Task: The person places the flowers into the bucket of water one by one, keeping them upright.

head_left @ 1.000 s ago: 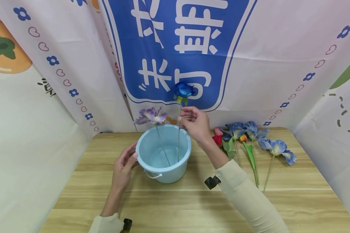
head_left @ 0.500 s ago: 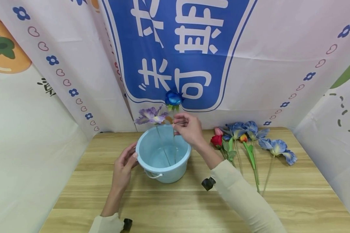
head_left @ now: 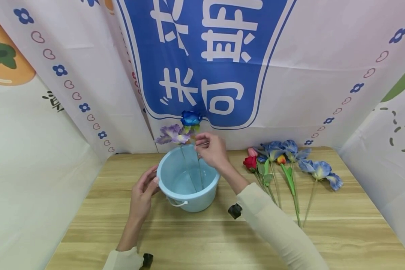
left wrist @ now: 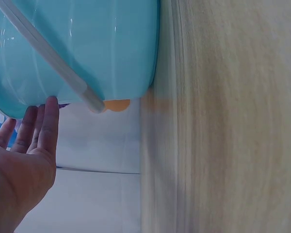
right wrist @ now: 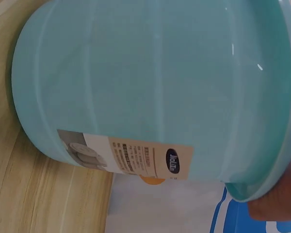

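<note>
A light blue bucket [head_left: 200, 204] stands upright on the wooden table. My right hand [head_left: 212, 150] pinches the stem of a blue rose [head_left: 191, 118] above the bucket's right rear rim; the lower stem runs down inside. An artificial purple iris [head_left: 172, 134] leans in the bucket beside the rose. My left hand [head_left: 143, 195] touches the bucket's left side near the rim, and the left wrist view shows its fingers [left wrist: 49, 121] fairly straight against the wall. Only a bit of my right hand [right wrist: 276, 199] shows past the rim in the right wrist view, its fingertips hidden.
To the right on the table [head_left: 222, 240] lie a red rose [head_left: 250, 163], a pink bud [head_left: 252, 152], an orange-yellow tulip [head_left: 281, 160] and several blue irises [head_left: 320, 170]. A printed cloth [head_left: 290, 97] hangs behind. The bucket's white handle [head_left: 178, 203] hangs at the front.
My right hand has moved left and slightly down with the blue rose, bringing its bloom close to the purple iris. My left hand has stayed at the bucket.
</note>
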A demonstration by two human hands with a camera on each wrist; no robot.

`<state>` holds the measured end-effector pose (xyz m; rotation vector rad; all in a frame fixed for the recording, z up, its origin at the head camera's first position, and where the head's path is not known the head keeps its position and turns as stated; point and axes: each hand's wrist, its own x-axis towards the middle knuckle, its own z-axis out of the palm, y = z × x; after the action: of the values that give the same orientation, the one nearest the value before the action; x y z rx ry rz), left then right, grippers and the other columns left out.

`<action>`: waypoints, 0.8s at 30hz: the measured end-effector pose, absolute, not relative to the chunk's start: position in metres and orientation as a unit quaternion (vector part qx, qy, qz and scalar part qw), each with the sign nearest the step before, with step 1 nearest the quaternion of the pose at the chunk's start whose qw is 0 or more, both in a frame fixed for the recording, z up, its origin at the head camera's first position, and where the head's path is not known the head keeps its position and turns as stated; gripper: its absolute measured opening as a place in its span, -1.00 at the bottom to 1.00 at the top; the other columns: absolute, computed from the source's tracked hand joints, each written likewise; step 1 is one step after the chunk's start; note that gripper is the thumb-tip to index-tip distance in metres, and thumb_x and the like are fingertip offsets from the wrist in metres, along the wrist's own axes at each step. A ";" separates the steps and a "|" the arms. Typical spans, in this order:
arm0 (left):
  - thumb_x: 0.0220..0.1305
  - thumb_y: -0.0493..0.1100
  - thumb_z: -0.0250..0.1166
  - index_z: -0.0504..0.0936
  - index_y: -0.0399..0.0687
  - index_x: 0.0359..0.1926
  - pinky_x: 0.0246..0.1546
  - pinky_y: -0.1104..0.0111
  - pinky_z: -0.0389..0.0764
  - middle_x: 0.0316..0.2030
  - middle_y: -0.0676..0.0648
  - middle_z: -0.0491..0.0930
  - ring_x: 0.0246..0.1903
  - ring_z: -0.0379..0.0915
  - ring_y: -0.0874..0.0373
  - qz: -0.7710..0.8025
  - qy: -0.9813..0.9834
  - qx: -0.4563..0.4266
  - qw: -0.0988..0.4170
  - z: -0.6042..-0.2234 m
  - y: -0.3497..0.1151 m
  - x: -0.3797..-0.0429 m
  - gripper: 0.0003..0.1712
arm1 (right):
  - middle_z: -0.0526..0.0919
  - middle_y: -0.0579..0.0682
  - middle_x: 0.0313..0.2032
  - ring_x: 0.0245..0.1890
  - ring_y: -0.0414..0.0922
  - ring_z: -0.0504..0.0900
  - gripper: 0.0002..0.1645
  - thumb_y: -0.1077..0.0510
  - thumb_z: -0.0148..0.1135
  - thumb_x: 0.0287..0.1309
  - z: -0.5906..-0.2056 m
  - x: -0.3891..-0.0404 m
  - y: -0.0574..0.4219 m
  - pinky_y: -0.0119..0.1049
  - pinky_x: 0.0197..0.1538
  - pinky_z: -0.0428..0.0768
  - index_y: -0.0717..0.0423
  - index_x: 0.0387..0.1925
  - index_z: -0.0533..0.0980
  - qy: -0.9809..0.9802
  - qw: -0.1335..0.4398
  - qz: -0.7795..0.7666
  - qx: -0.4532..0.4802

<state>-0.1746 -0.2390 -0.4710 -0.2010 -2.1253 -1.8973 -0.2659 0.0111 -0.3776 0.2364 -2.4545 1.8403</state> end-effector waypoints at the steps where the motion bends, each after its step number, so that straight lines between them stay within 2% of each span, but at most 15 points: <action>1: 0.65 -0.26 0.15 0.45 -0.31 0.50 0.04 0.41 0.81 0.14 0.21 0.69 0.11 0.69 0.37 -0.658 -0.736 -0.070 0.142 -0.471 -0.239 -0.175 -0.50 | 0.79 0.14 -0.09 -0.14 0.01 0.81 -0.66 0.38 0.43 0.29 -0.377 -0.266 0.010 -0.34 -0.29 0.85 0.23 0.09 0.69 -0.801 0.035 0.593 0.078; 7: 0.65 -0.26 0.15 0.44 -0.32 0.50 0.04 0.41 0.81 0.14 0.22 0.69 0.11 0.69 0.37 -0.660 -0.735 -0.069 0.140 -0.472 -0.238 -0.174 -0.49 | 0.81 0.15 -0.10 -0.11 0.03 0.83 -0.67 0.38 0.43 0.26 -0.378 -0.268 0.007 -0.36 -0.25 0.84 0.24 0.06 0.70 -0.815 0.035 0.571 0.087; 14: 0.65 -0.25 0.14 0.41 -0.38 0.50 0.03 0.41 0.81 0.13 0.21 0.68 0.10 0.69 0.36 -0.658 -0.737 -0.065 0.139 -0.472 -0.238 -0.174 -0.47 | 0.82 0.13 -0.05 -0.05 0.02 0.83 -0.69 0.32 0.44 0.33 -0.376 -0.264 0.017 -0.31 -0.13 0.87 0.22 0.09 0.70 -0.817 -0.006 0.569 0.090; 24: 0.67 -0.23 0.13 0.44 -0.29 0.51 0.03 0.41 0.82 0.15 0.16 0.67 0.11 0.69 0.34 -0.654 -0.740 -0.070 0.140 -0.470 -0.238 -0.174 -0.49 | 0.80 0.15 0.04 0.01 0.05 0.81 -0.61 0.25 0.44 0.36 -0.373 -0.252 0.035 -0.26 -0.13 0.88 0.23 0.18 0.66 -0.796 -0.023 0.598 0.093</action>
<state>-0.1741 -0.2382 -0.4698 -0.2015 -2.1387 -1.8903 -0.2522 0.0348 -0.3726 0.2958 -2.5376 1.9062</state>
